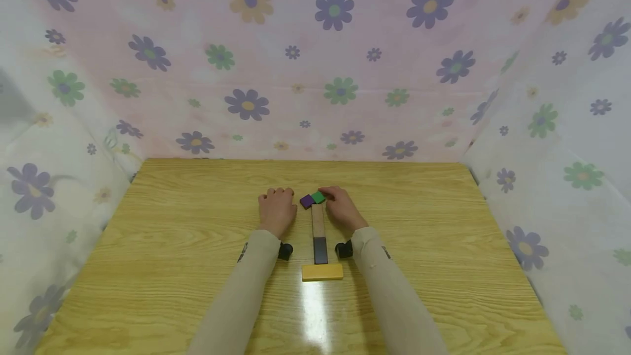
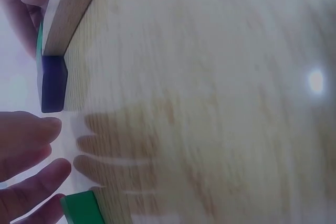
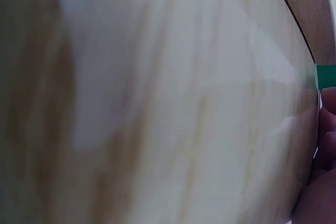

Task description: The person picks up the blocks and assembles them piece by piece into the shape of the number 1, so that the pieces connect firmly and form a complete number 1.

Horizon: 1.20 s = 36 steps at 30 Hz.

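Note:
A green block (image 1: 317, 197) and a purple block (image 1: 308, 201) lie side by side at the far end of a tan wooden strip (image 1: 318, 221). My right hand (image 1: 345, 210) pinches the green block from its right side, with a fingertip by its far edge; the right wrist view shows only the near face of that green block (image 3: 326, 77). To the left of the purple block, my left hand (image 1: 277, 210) lies palm down with loosely spread fingers and grips nothing. Another green block (image 2: 84, 208) shows beside its fingertips in the left wrist view; the hand hides it from the head view.
The tan strip runs on into a dark grey block (image 1: 320, 250), with a yellow block (image 1: 322, 272) crosswise at its near end. All lie on a wood-grain table (image 1: 419, 267). Flowered cloth (image 1: 296, 70) surrounds its back and sides. A black wrist camera (image 1: 343, 250) sits on each arm.

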Available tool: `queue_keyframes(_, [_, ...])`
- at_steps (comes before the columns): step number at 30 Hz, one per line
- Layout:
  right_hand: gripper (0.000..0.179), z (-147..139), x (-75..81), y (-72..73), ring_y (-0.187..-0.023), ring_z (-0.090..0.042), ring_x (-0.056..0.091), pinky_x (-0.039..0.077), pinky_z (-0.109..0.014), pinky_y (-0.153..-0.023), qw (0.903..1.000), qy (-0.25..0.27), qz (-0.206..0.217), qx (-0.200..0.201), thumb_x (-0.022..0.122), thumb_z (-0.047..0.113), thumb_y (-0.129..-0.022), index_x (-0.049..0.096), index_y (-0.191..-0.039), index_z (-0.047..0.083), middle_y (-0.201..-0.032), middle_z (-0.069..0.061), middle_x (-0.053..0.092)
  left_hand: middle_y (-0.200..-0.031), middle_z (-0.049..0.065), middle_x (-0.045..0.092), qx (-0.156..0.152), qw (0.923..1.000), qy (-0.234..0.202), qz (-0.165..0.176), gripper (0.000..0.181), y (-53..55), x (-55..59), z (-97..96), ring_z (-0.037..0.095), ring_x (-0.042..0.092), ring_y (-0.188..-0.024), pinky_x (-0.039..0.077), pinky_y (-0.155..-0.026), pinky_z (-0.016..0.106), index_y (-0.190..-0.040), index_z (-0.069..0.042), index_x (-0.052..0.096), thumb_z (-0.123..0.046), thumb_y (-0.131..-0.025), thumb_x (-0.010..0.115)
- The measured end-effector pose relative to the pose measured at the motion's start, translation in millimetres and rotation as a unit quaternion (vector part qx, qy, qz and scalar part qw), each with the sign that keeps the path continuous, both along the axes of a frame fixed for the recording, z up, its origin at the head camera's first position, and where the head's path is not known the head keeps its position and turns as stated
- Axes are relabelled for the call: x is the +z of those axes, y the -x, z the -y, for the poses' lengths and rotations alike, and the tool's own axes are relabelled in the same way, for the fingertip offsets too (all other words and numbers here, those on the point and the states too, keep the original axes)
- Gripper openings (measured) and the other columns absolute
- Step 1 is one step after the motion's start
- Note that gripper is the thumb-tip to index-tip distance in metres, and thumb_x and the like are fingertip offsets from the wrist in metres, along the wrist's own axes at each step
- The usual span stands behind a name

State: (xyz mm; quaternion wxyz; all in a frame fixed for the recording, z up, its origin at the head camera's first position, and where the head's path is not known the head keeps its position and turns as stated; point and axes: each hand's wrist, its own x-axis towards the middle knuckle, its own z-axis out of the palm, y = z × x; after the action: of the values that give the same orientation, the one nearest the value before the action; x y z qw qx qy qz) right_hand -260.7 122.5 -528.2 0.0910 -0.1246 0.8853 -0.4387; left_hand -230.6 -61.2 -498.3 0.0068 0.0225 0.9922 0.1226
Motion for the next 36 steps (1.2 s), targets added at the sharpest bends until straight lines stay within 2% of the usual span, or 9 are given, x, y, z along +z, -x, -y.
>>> queue_keyframes(6, [0.045, 0, -0.2, 0.5, -0.103, -0.021, 0.047, 0.039, -0.037, -0.086, 0.9999, 0.006, -0.001, 0.008, 0.042, -0.005, -0.085, 0.05, -0.127, 0.008, -0.116, -0.01, 0.05, -0.108, 0.005, 0.056, 0.003, 0.9999, -0.011, 0.003, 0.03, -0.9, -0.8, 5.4, 0.028, 0.044, -0.103, 0.029, -0.088, 0.051, -0.112, -0.017, 0.059, -0.029, -0.084, 0.06])
queue_keyframes(11, [0.046, -1, -2.4, 1.3, -0.1, -0.02, 0.047, 0.04, -0.036, -0.082, 0.9998, 0.015, -0.002, 0.012, 0.042, -0.005, -0.084, 0.05, -0.127, 0.01, -0.113, -0.008, 0.05, -0.113, 0.008, 0.05, 0.024, 0.9993, -0.028, 0.004, 0.035, -3.2, -1.6, 13.2, 0.028, 0.039, -0.106, 0.031, -0.085, 0.05, -0.116, -0.015, 0.057, -0.031, -0.085, 0.058])
queue_keyframes(21, [0.043, 0, -4.7, 2.5, -0.102, -0.02, 0.046, 0.039, -0.036, -0.084, 0.9998, 0.014, 0.006, 0.009, 0.044, -0.001, -0.085, 0.05, -0.126, 0.01, -0.114, -0.008, 0.049, -0.112, 0.011, 0.044, 0.051, 0.9973, -0.052, -0.007, 0.047, -13.3, -6.9, 29.9, 0.03, 0.036, -0.102, 0.031, -0.081, 0.047, -0.116, -0.01, 0.053, -0.043, -0.083, 0.057])
queue_keyframes(28, [0.043, -1, -3.9, 3.3, -0.102, -0.02, 0.046, 0.039, -0.037, -0.084, 0.9998, 0.017, 0.003, 0.009, 0.044, -0.001, -0.085, 0.05, -0.126, 0.009, -0.114, -0.007, 0.05, -0.106, 0.015, 0.043, 0.07, 0.994, -0.083, -0.016, 0.057, -22.3, -10.4, 37.1, 0.031, 0.039, -0.098, 0.037, -0.074, 0.044, -0.116, -0.004, 0.047, -0.049, -0.082, 0.054])
queue_keyframes(32, [0.043, -1, -4.2, 2.4, -0.101, -0.02, 0.046, 0.039, -0.037, -0.083, 0.9996, 0.023, 0.011, 0.009, 0.044, -0.001, -0.085, 0.049, -0.126, 0.01, -0.114, -0.007, 0.05, -0.105, 0.016, 0.043, 0.085, 0.9912, -0.102, -0.002, 0.06, -26.4, -12.1, 38.8, 0.032, 0.041, -0.096, 0.04, -0.069, 0.043, -0.118, -0.003, 0.043, -0.05, -0.082, 0.053])
queue_keyframes(36, [0.042, 0, -4.9, 2.3, -0.101, -0.02, 0.047, 0.039, -0.037, -0.082, 0.9995, 0.026, 0.015, 0.009, 0.044, 0.0, -0.086, 0.049, -0.126, 0.01, -0.115, -0.007, 0.05, -0.096, 0.012, 0.046, 0.105, 0.9869, -0.121, 0.022, 0.057, -28.1, -15.4, 39.3, 0.028, 0.043, -0.086, 0.039, -0.059, 0.039, -0.112, -0.004, 0.043, -0.051, -0.081, 0.054])
